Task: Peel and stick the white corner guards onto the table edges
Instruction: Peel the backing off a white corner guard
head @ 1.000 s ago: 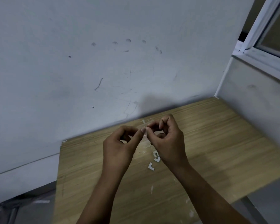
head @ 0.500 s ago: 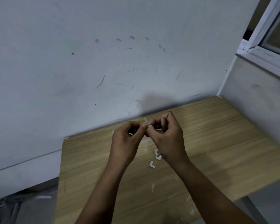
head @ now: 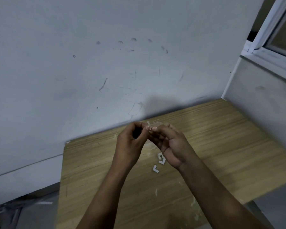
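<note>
Pinching one small clear piece (head: 153,125) between left hand (head: 130,142) and right hand (head: 173,146) fingers, three white corner guards (head: 156,169) on table (head: 221,146)

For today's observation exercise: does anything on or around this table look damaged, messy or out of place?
Yes. The wooden table has pale scuffs and residue patches near its front edge. Small white L-shaped corner guards lie loose mid-table, not on any edge. The wall behind carries dark smudges and scratches.
</note>
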Tool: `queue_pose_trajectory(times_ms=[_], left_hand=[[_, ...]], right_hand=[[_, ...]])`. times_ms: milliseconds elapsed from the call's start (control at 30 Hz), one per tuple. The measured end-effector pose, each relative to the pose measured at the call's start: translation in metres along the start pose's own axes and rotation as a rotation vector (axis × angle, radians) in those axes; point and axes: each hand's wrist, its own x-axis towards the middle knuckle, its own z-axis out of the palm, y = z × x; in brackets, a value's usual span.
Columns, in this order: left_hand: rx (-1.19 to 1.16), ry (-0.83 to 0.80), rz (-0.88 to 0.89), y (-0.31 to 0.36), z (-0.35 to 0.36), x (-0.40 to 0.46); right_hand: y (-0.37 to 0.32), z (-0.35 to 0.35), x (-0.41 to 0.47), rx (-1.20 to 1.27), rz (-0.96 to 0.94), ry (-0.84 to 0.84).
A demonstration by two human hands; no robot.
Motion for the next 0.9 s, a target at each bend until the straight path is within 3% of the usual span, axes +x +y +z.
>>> queue_pose_trajectory(times_ms=[133,400,667,900], left_hand=[[0.109,-0.046,0.039,0.003,-0.005,-0.001],[0.332,-0.269,0.170,0.000,-0.022,0.009],[0.359,-0.359,0.239,-0.002,-0.027,0.012],[0.394,-0.327,0.291,-0.002,-0.028,0.012]], right_hand=[[-0.013,-0.003,-0.002,-0.448,-0.120,-0.040],[-0.052,0.000,-0.003,-0.960,-0.125,-0.168],[-0.061,0.000,0.004,-0.951,-0.025,-0.225],[-0.044,0.001,0.007,-0.907,-0.142,-0.140]])
